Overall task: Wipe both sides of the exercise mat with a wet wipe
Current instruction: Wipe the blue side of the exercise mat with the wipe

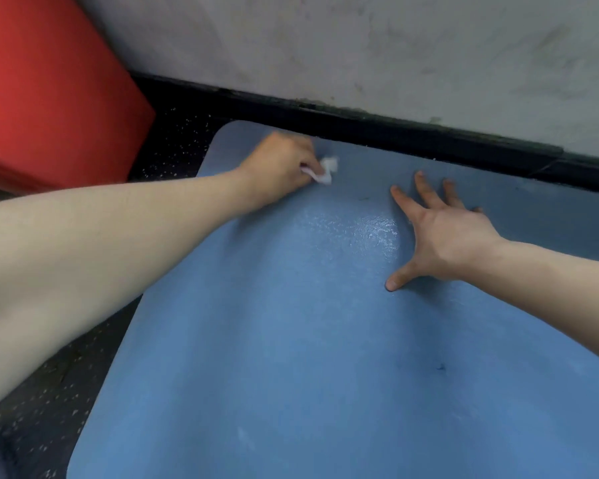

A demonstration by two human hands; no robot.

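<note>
Exercise mat [325, 340] flat, left hand [277, 167] grip pinching wet wipe [325, 171], right hand [443, 229] splayed, pressing mat

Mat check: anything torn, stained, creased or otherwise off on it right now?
No tears or creases show. The blue mat has a small dark speck near its right side and a faint pale smear near the bottom. The glossy patch between the left hand and right hand looks like wet sheen.

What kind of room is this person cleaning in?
Probably a gym or exercise room. A blue exercise mat lies on dark speckled flooring beside a scuffed wall, and a red padded block stands in the corner.
</note>
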